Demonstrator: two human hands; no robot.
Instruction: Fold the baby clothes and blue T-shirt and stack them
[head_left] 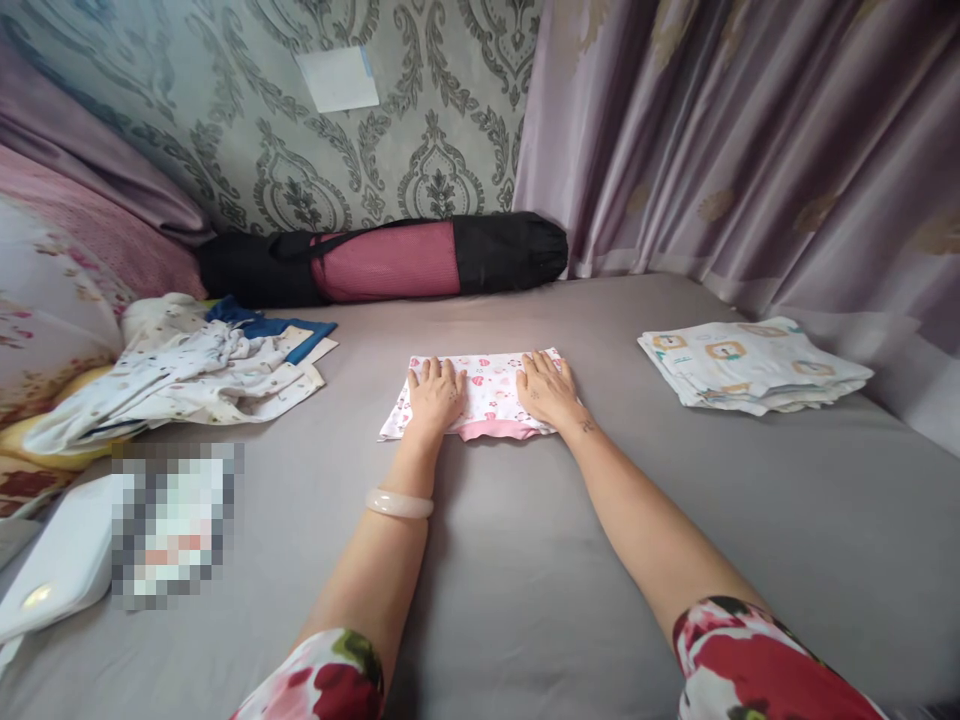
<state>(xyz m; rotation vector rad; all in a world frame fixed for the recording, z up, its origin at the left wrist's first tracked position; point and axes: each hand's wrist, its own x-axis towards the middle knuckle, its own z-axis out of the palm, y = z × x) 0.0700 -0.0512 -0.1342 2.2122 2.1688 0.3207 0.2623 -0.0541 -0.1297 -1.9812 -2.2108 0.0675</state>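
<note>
A small white garment with pink and red prints (491, 385) lies folded flat on the grey sheet, its pink neckband or trim (504, 430) toward me. On its left part rests my left hand (436, 395), palm down with the fingers stretched out. My right hand (547, 390) lies the same way on its right part. Neither hand grips the cloth; both press or rest on top of it. The fabric under the palms is hidden.
A folded stack of white printed cloths (754, 365) sits to the right. Loose clothes (210, 375) are heaped at the left, above a white device (64, 555) and a blurred-out item (180, 530). A black and pink rolled bag (390, 260) lies along the wall.
</note>
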